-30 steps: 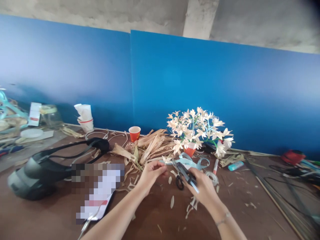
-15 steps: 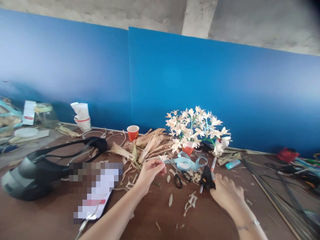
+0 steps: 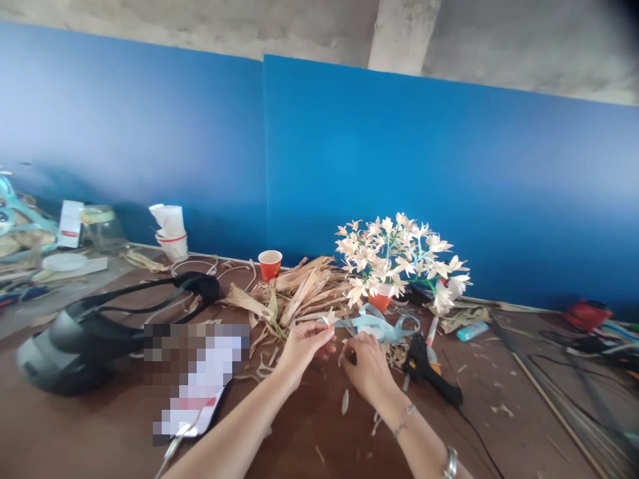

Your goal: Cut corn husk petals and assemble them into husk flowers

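Between its thumb and fingers my left hand (image 3: 310, 342) pinches a small pale husk flower (image 3: 329, 318), near the middle of the table. Just to the right, my right hand (image 3: 363, 359) has curled fingers around the black-handled scissors, whose blades (image 3: 349, 326) point away from me; most of the handles are hidden. Behind the hands lies a light blue ribbon (image 3: 387, 326). A black glue gun (image 3: 429, 372) rests right of my right hand. The bunch of pale flowers (image 3: 394, 256) stands in an orange-red cup (image 3: 380, 298) behind the ribbon.
Dried husks (image 3: 307, 289) are heaped behind my left hand, beside a red paper cup (image 3: 270, 265). A black headset (image 3: 74, 346) and a partly pixelated phone (image 3: 204, 379) lie left. Long thin sticks (image 3: 554, 406) run along the right, near a blue tube (image 3: 472, 331).
My right hand has left the glue gun and moved left to the scissors. The glue gun now lies free. My left hand still holds the flower. The view has shifted slightly.
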`<state>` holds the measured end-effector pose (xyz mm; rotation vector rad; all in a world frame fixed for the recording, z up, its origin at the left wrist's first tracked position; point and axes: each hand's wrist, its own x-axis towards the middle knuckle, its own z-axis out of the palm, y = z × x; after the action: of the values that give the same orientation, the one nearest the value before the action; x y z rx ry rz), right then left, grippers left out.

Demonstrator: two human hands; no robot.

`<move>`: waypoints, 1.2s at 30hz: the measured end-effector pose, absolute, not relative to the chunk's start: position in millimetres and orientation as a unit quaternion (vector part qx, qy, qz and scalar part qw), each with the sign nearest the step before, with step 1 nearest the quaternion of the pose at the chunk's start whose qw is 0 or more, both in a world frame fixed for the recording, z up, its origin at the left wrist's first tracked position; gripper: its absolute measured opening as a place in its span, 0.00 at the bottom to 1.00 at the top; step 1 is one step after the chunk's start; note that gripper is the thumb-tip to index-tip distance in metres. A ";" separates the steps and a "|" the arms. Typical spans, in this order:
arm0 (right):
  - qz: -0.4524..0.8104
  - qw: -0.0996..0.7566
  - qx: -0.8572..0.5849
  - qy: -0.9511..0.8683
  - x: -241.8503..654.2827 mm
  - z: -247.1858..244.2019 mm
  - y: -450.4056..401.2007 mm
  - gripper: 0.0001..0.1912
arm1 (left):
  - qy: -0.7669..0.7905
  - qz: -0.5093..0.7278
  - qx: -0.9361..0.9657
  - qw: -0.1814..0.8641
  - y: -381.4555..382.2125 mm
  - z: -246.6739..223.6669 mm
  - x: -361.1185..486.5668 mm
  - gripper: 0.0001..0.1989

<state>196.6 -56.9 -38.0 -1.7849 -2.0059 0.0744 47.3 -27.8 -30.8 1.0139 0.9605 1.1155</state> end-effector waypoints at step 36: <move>0.030 0.503 -0.559 -0.659 182.7 -29.1 -56.5 0.07 | 0.402 0.452 0.431 0.670 -38.6 -23.1 56.0 0.18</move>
<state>182.7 -56.5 -29.1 -1.3493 -1.5914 0.0721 56.0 -38.6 -23.1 0.9709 0.9068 1.0188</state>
